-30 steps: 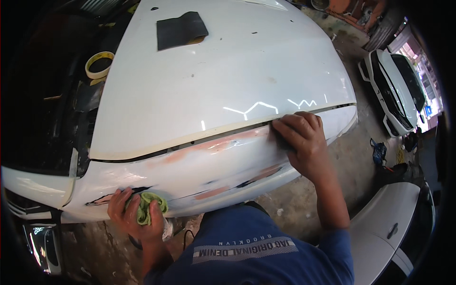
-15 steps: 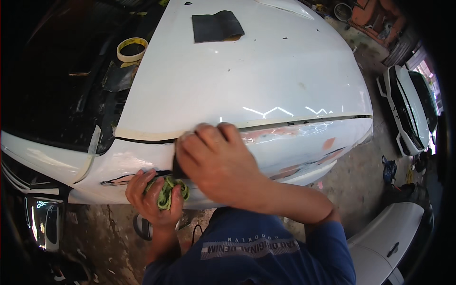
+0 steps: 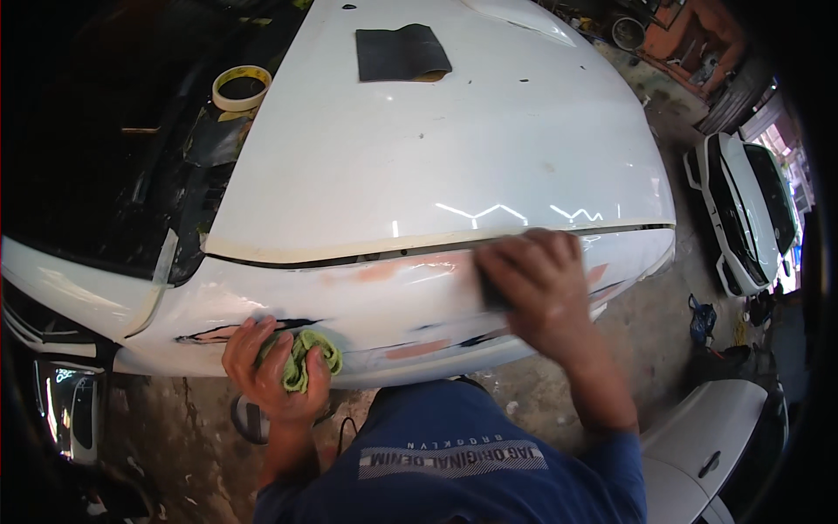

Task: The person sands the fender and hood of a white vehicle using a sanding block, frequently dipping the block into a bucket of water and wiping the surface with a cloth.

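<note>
Crosswise, white bumper (image 3: 367,301) left-right; right hand (image 3: 532,284) clamped on dark block (image 3: 491,293), left hand (image 3: 271,367) on green rag (image 3: 305,356).

Reaching forward with both arms from the lower edge. Left hand (image 3: 272,367) curling its fingers tight, knuckles up, forearm running straight back toward the body. Right hand (image 3: 534,284) pressing palm-down, fingers bent and close together, blurred, forearm angling back to the right.

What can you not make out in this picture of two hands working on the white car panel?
- Head view: the dark pad under the right hand is mostly covered by the fingers.
- Right hand: blurred.
- Green cloth: bunched in the left hand, size hidden.
- Round thing below the left hand: half hidden by the wrist.
</note>
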Demonstrator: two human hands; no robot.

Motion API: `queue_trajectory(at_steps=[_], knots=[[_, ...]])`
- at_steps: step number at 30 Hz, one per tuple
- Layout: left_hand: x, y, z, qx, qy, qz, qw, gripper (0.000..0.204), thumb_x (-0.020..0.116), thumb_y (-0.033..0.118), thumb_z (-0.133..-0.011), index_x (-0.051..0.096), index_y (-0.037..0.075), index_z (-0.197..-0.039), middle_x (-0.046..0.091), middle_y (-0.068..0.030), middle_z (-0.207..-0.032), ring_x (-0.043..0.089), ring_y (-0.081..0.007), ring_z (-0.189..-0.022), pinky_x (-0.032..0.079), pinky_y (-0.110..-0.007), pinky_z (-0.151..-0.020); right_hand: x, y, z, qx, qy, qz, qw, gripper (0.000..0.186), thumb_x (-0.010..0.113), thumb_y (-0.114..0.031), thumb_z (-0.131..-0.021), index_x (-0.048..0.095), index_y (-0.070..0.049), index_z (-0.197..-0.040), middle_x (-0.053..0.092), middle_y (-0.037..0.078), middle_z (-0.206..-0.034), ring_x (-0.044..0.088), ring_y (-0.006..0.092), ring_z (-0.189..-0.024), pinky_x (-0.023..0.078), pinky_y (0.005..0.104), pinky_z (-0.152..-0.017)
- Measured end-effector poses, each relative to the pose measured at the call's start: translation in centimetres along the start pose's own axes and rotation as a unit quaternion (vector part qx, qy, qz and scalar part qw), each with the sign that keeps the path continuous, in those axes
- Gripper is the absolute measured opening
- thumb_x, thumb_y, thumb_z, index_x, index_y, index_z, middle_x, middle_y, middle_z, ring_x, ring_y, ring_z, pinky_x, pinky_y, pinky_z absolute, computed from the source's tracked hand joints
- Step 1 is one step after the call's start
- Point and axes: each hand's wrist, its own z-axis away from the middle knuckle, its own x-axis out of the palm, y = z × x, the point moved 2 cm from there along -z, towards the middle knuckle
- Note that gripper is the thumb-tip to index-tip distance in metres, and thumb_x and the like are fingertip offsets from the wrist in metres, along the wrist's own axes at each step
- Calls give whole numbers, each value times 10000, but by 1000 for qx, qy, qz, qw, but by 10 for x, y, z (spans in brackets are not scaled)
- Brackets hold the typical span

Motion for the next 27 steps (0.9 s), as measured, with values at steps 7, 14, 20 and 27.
queue_trajectory(at_steps=[7, 14, 20, 27], knots=[[6, 1, -6, -8, 112, 67, 991, 260, 720, 71, -857, 614, 85, -1094, 648, -132, -1193, 612, -366, -1120, 520, -515, -999, 30, -95, -79, -88, -25, -84, 992, 517, 722, -161, -757, 705, -7, -1251, 628, 97, -1237, 575, 290, -1122, 456, 499, -936], [-29, 9, -76, -18, -14, 67, 998, 280, 650, -100, -795, 637, 62, -1023, 666, -157, -1071, 661, -347, -962, 547, -464, -861, -12, 1, 0, 20, -45, 4, 999, 597, 731, -44, -713, 699, -54, -1309, 647, 89, -1213, 595, 316, -1104, 456, 470, -974], [-12, 9, -120, -4, -107, 16, 994, 446, 923, 156, -724, 671, 57, -1079, 670, -148, -1127, 639, -376, -1050, 523, -467, -930, -34, 59, 58, 86, -20, 39, 995, 511, 706, -3, -777, 722, -59, -1284, 664, 70, -1188, 613, 314, -1128, 470, 472, -958], [-27, 11, -114, 78, -250, -113, 958, 512, 920, 199, -710, 711, 70, -1159, 631, -144, -1175, 584, -381, -1121, 487, -495, -961, -36, 96, 160, 217, 130, -187, 949, 344, 658, 65, -892, 754, 13, -1218, 651, 146, -1098, 612, 317, -1026, 495, 410, -910]])
